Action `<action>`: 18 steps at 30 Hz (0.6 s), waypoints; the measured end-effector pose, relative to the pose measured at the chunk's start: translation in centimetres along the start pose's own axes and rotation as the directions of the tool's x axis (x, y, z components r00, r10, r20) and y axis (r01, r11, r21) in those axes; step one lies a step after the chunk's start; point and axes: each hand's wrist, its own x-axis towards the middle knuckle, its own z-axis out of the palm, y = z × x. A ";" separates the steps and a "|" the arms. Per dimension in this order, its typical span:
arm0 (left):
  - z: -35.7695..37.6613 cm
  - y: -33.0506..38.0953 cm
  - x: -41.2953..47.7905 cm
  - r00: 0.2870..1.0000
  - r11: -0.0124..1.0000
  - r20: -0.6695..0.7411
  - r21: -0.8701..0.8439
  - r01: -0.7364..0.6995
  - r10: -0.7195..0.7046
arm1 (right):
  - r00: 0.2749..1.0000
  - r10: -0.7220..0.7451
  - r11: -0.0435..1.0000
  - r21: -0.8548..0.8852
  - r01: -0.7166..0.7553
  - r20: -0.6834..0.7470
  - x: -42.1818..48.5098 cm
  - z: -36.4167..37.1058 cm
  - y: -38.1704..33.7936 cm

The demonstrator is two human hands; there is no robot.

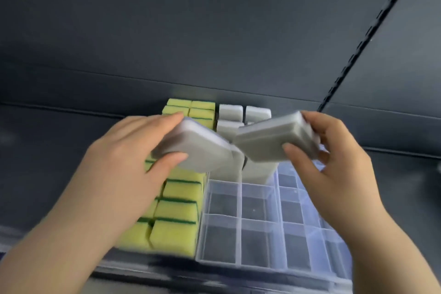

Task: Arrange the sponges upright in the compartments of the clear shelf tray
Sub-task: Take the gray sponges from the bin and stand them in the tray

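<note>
Both hands are up over the tray (241, 200)! The left hand (124, 150) has its grip clamped on the left sponge (198, 148), grey and tilted. The right hand (334, 157) clamps its grip on the right sponge (269, 141), corners close together. Yellow sponges (176, 207) stand packed in the tray's left compartments, grey sponges (231, 112) at the back.

dark grey shelf (47, 145), clear compartment tray (241, 200) standing directly on it, tray reaching back close to the rear panel (214, 31)

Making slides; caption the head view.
Left hand and right hand each hold a grey rectangular sponge above the clear plastic compartment tray.
</note>
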 end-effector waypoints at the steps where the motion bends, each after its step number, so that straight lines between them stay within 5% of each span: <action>1: -0.1 -0.6 0.2 1.000 0.999 0.020 -0.028 -0.023 0.024 | 1.000 0.020 1.000 -0.019 -0.021 -0.023 -0.5 0.3 -0.5; 7: 0.3 -1.8 0.1 0.992 0.988 0.064 -0.120 -0.097 0.105 | 0.993 0.090 0.989 -0.115 -0.098 -0.076 -3.7 0.5 -1.7; 18: -0.1 -1.1 -0.6 0.999 0.997 0.033 -0.078 -0.019 0.021 | 0.985 0.079 0.955 -0.296 -0.030 0.155 -4.0 0.1 0.3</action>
